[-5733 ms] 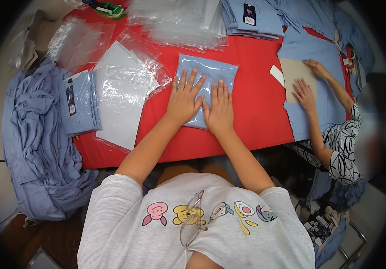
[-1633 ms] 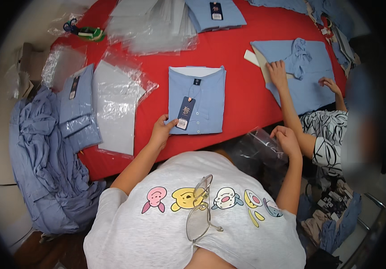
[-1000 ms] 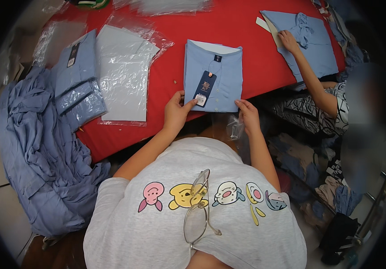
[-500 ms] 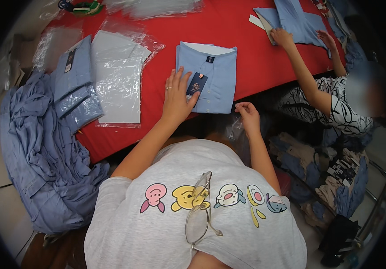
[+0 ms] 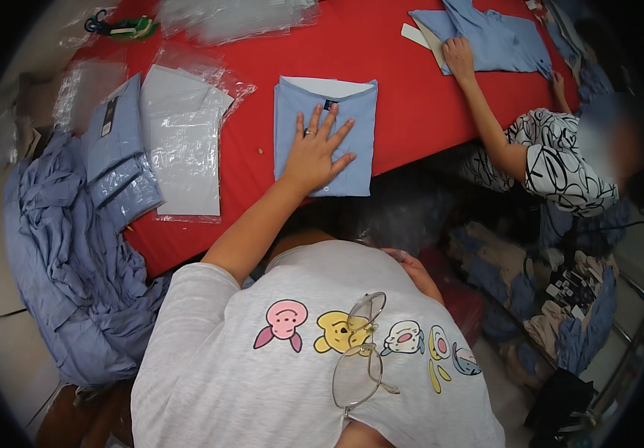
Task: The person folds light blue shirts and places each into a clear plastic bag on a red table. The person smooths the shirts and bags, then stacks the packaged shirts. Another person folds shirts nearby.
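A light blue folded shirt [image 5: 358,149] lies on the red-covered table, its collar end pointing away from me and a small dark neck label [image 5: 330,104] at the top. My left hand [image 5: 316,155] rests flat on the shirt front, fingers spread, a ring on one of them. The dark hang tag is out of sight, apparently beneath that hand. Down below the table edge, close to my body, is my right hand [image 5: 414,269]. My grey T-shirt partly covers it, so its fingers and anything in them are unclear.
Left of the shirt lie plastic bags with white sheets [image 5: 184,157] and bagged blue shirts [image 5: 118,157]. Loose blue garments [image 5: 75,261] hang at the left edge. Scissors [image 5: 98,24] and clear bags [image 5: 232,19] lie far back. A co-worker [image 5: 553,153] handles another blue shirt [image 5: 486,41].
My left hand has slid right onto the middle of the shirt, covering the hang tag. My right hand has dropped from the shirt's near corner to beside my body. The co-worker's far hand has lowered.
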{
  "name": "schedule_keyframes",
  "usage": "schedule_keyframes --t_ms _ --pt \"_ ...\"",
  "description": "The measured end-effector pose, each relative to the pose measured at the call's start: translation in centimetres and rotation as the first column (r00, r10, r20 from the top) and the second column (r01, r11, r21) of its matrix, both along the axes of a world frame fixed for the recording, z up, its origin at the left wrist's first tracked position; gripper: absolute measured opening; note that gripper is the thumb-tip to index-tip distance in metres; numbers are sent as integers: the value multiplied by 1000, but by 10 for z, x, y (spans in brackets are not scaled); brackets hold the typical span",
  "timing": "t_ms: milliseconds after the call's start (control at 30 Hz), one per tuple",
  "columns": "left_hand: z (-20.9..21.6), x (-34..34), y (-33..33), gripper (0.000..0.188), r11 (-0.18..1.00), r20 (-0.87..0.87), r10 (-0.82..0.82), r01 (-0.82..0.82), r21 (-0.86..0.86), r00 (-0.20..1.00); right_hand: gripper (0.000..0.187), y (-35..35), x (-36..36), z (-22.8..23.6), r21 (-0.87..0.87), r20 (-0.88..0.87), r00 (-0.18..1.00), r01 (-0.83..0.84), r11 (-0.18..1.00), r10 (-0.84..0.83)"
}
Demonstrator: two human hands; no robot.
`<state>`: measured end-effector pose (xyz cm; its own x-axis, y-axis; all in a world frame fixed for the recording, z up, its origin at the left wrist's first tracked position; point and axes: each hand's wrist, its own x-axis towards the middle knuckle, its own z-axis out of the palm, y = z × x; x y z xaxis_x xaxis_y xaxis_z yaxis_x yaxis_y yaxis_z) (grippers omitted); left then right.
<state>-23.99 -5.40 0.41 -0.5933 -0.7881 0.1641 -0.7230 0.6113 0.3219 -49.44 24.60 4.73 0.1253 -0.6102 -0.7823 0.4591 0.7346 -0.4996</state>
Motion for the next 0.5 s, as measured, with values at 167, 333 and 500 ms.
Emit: schedule_keyframes --t_ms 167,333,500 --pt "7 6 10 94 996 -74 20 -14 83 997 22 -48 -13 -27 -292 -782 620 -462 837 69" --pt "96 1 85 114 792 -434 -198 405 458 879 19 -128 22 54 -409 -777 612 -667 623 144" --pt "79 25 135 68 758 -439 104 215 616 892 24 -151 52 84 -306 -760 577 -723 619 298"
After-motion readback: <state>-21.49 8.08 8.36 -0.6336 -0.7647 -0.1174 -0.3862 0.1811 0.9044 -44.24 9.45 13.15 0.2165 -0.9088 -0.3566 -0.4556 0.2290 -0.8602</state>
